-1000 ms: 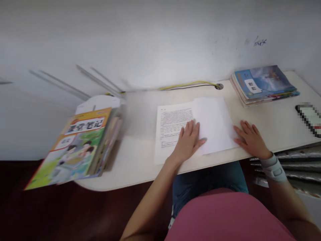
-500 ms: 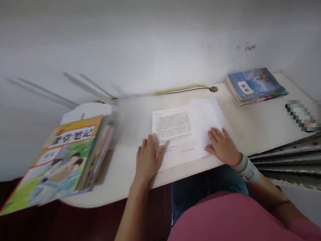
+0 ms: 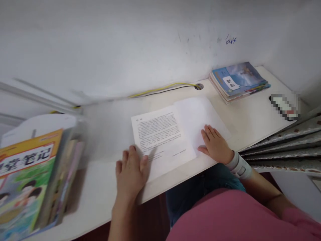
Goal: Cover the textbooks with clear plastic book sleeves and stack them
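Observation:
An open book [image 3: 160, 134] lies on the white desk in front of me, with printed text on its left page and a blank right page. My left hand [image 3: 131, 170] rests at the book's lower left edge, fingers apart, thumb over the page's margin. Flat on the right page lies my right hand [image 3: 214, 142], fingers stretched out and thumb spread. It wears a pale wristband [image 3: 239, 165]. Neither hand grips anything.
A stack of books with a yellow and green cover [image 3: 27, 177] stands at the left. Blue-covered books [image 3: 238, 80] are piled at the back right, near a pixelated phone-like object [image 3: 284, 106]. A yellow cable [image 3: 160, 88] runs along the wall. Patterned curtain folds [image 3: 281, 144] hang at right.
My view has shifted right, so the desk and its books appear further left. Both hands keep their places at the book, which stays open at the same pages.

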Demonstrator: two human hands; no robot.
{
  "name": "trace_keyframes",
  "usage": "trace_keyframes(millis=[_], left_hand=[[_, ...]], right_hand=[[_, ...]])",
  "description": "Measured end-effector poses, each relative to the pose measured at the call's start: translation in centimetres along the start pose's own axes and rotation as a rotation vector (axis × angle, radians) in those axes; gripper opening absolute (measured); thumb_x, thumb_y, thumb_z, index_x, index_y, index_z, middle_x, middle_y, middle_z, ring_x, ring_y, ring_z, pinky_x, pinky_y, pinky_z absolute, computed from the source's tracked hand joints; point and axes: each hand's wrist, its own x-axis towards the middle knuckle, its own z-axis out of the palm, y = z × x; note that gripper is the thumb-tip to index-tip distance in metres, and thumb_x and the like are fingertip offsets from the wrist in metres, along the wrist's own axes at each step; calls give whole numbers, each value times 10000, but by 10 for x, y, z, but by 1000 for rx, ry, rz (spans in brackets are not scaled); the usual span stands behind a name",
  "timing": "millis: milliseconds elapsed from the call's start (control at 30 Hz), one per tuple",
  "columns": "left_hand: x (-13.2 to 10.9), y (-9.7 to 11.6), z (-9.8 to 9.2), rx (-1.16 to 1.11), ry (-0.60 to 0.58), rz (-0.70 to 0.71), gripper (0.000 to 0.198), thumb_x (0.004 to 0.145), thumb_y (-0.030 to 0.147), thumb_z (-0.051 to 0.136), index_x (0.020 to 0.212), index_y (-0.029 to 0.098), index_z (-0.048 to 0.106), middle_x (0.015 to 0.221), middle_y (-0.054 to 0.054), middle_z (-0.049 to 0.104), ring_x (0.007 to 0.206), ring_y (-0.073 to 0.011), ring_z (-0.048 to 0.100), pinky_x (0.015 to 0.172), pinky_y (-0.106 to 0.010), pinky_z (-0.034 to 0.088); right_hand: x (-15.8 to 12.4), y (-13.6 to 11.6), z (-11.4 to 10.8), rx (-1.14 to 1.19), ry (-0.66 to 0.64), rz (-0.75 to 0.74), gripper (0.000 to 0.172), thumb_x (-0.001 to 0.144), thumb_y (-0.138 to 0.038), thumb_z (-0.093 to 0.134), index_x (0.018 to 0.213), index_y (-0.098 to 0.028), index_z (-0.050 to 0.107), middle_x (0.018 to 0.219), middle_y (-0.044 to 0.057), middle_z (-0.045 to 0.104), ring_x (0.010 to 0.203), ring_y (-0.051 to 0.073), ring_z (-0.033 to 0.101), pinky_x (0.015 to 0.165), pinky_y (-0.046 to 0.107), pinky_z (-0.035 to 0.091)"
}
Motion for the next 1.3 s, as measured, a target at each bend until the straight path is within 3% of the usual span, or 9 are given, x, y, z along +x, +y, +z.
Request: trace_keyframes(millis=[267, 567, 700, 800, 867, 967, 1067, 1167, 1300], left_hand=[[1, 9, -4, 54, -63, -83, 645, 953, 442, 209, 1455, 49, 310, 1504, -179, 342, 1418, -333, 237, 1134, -538, 197], [2, 7, 0, 72, -39, -70, 627, 956, 426, 207, 1430, 48, 366, 1504, -184, 335, 1412, -336, 251, 1122, -556, 226], [0, 14, -12, 89, 35, -46, 609, 951, 439, 279, 1409, 56, 400, 1478, -216, 368, 1405, -378, 248, 1103, -619, 211], [1, 36, -23, 62, 226, 50, 589, 946, 422, 346, 1424, 79, 377, 1497, -225, 328, 1430, -374, 166, 1117, -632, 157], [4, 62, -22, -21, 294, 196, 567, 953, 391, 350, 1448, 115, 335, 1523, -194, 294, 1446, -329, 129, 1133, -584, 193], [12, 107, -4, -108, 149, 425, 557, 972, 393, 283, 1458, 122, 309, 1531, -160, 293, 1450, -275, 140, 1128, -503, 273], [18, 132, 18, -17, -54, 380, 614, 969, 466, 243, 1444, 88, 335, 1517, -181, 311, 1425, -308, 224, 1118, -524, 271], [21, 115, 24, 117, -99, 247, 674, 939, 549, 286, 1463, 126, 317, 1520, -169, 305, 1419, -360, 210, 1108, -613, 204], [19, 59, 15, 145, -38, 109, 726, 920, 579, 303, 1465, 100, 306, 1524, -197, 277, 1417, -374, 207, 1097, -587, 254]], right_hand=[[-3, 9, 3, -18, 60, 6, 711, 907, -516, 455, 1360, 32, 434, 1441, 290, 381, 1359, 358, 348, 1102, 472, 304], [-3, 10, 7, -6, 68, 18, 704, 914, -512, 440, 1364, 30, 428, 1446, 291, 372, 1368, 352, 334, 1104, 482, 296], [-5, 10, 4, -3, 59, 11, 694, 916, -500, 444, 1370, 25, 421, 1455, 284, 362, 1369, 339, 337, 1105, 469, 297], [-2, 5, -4, 3, 70, -22, 622, 935, -446, 426, 1383, -15, 420, 1483, 240, 346, 1386, 312, 315, 1121, 452, 274], [5, -3, -10, 18, 88, -56, 574, 953, -409, 390, 1401, -50, 408, 1508, 204, 322, 1410, 288, 269, 1138, 454, 237], [19, -13, -14, 47, 64, -118, 551, 965, -390, 353, 1413, -73, 399, 1528, 186, 285, 1426, 285, 224, 1141, 485, 211], [28, -16, -10, 58, 2, -137, 547, 968, -381, 338, 1438, -103, 367, 1531, 182, 277, 1414, 311, 250, 1110, 535, 244], [29, -10, -4, 49, -16, -129, 599, 962, -451, 340, 1447, -100, 349, 1514, 207, 302, 1394, 331, 291, 1096, 544, 258], [23, -1, 3, 52, 4, -149, 671, 950, -530, 309, 1436, -72, 358, 1506, 224, 310, 1392, 322, 296, 1107, 510, 256]])
